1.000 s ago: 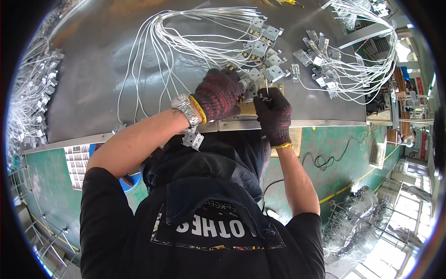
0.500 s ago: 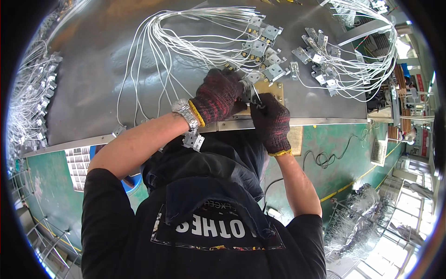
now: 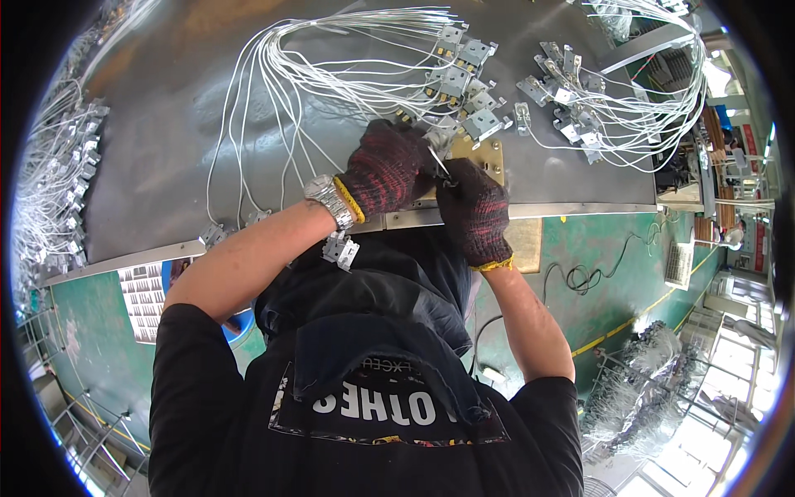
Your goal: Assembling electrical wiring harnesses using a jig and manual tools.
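Thin rod (image 3: 439, 161) is partly hidden between hands (image 3: 387, 166) (image 3: 475, 205).

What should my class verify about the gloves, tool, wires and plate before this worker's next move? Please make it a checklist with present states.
1. Gloves on: ok; left hand and right hand are both covered.
2. Tool in hand: ok; a thin metal tool sticks out of the right hand.
3. Left hand's grip secure: cannot tell; the glove hides it.
4. Left wrist bare: not ok; a metal watch is worn there.
5. White wires well clear of the left hand: not ok; some run right beside it.
6. Yellowish plate fully uncovered: not ok; the hands partly hide it.
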Available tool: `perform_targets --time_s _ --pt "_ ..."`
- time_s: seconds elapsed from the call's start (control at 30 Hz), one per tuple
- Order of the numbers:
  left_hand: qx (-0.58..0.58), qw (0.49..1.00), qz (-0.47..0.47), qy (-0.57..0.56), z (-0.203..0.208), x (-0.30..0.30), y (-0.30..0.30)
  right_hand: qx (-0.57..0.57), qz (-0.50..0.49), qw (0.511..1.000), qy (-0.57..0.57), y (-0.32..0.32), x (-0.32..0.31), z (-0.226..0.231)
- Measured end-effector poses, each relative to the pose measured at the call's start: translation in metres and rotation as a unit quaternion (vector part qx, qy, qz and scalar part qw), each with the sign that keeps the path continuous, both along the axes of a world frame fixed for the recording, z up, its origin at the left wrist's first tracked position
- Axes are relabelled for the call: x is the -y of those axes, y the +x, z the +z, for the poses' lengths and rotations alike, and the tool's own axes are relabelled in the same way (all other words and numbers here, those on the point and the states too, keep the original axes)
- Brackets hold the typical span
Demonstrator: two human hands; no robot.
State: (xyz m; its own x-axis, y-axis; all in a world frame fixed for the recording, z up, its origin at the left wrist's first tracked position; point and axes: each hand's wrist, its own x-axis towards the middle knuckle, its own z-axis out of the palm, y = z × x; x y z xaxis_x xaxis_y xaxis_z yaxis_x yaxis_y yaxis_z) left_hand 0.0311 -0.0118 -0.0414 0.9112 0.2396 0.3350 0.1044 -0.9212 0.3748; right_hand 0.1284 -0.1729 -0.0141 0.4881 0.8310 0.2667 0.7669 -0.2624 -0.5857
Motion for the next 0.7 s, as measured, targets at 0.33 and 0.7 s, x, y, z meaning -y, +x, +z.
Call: perform_targets --time_s 0.33,0.7 --pt "-0.11 0.994 -0.016 0.023 0.023 0.003 0.004 -0.161 -0.009 0.987 -0.019 0.01 0.014 0.005" --pt "-0.104 0.99 -0.037 0.085 0.013 0.003 0.012 -0.1 0.051 0.992 -0.06 0.019 0.043 0.044"
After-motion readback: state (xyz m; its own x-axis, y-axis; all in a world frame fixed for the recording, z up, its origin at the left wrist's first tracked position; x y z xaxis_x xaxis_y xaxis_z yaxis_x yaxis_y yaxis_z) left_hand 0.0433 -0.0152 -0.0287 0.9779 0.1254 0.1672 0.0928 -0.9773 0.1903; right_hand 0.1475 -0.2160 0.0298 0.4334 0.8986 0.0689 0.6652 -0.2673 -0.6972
